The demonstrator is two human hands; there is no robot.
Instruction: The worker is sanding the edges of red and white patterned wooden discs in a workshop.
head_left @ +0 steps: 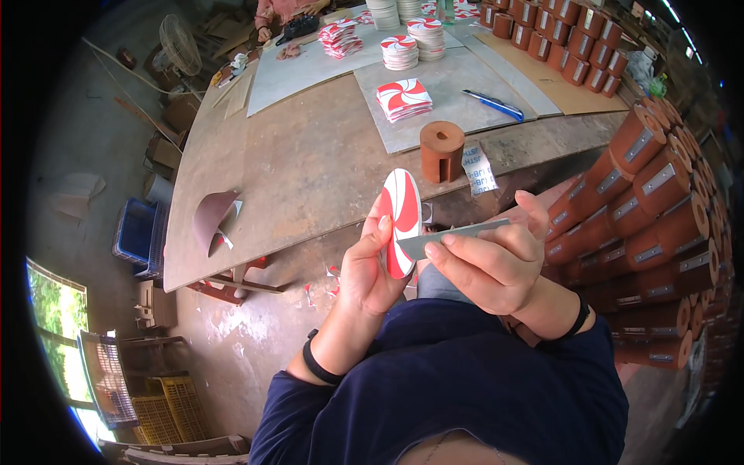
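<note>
My left hand (366, 273) holds up a round disc (400, 213) with a red and white swirl face, thumb on the face. My right hand (500, 267) grips a flat grey strip (415, 246), whose left end meets the disc's right edge. Whether the strip is a file or a sanding strip I cannot make out. Just beyond, a brown slotted cylinder (443, 159) stands upright at the table's near edge. Beside it lies a piece of white material with blue print (478, 172). Further back are a stack of square swirl-printed pieces (404, 102) and a blue utility knife (496, 105).
Stacks of round discs (399, 54) stand at the back of the wooden table (287, 155). A curled brownish sheet (211, 221) lies at its left edge. Brown cylinders (655, 182) are piled high close on my right. Another person's hand (264, 35) shows at the far end.
</note>
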